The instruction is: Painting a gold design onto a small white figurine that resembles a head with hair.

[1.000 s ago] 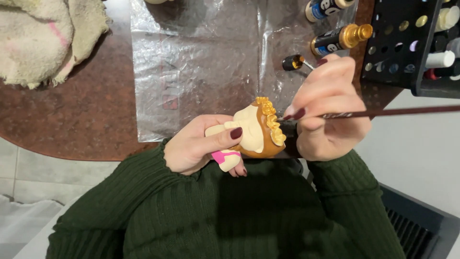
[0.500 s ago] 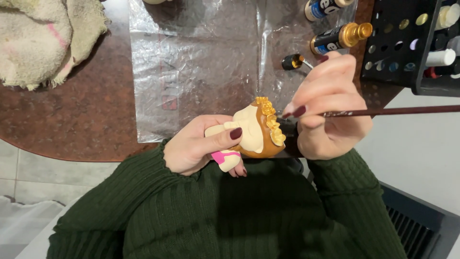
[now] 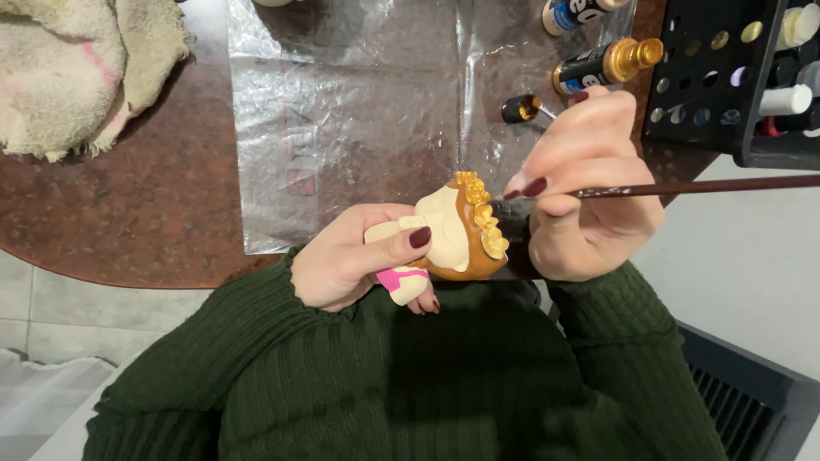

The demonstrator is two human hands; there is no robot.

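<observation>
Cream-bodied ceramic figurine with brown hair and gold curls (image 3: 457, 230) is lying sideways just below the clear plastic sheet (image 3: 367, 111), clamped in the left hand (image 3: 354, 265). Right hand (image 3: 589, 183) is pinching a thin dark paintbrush (image 3: 700, 185) against the curls. Uncapped gold paint bottle (image 3: 602, 64) is lying on that sheet's right edge.

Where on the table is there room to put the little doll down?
The middle of the plastic sheet is bare, between the towel and the small black cap. The brown tabletop below the towel is free too. It is crowded at the right, around the paint bottles and black rack.
</observation>
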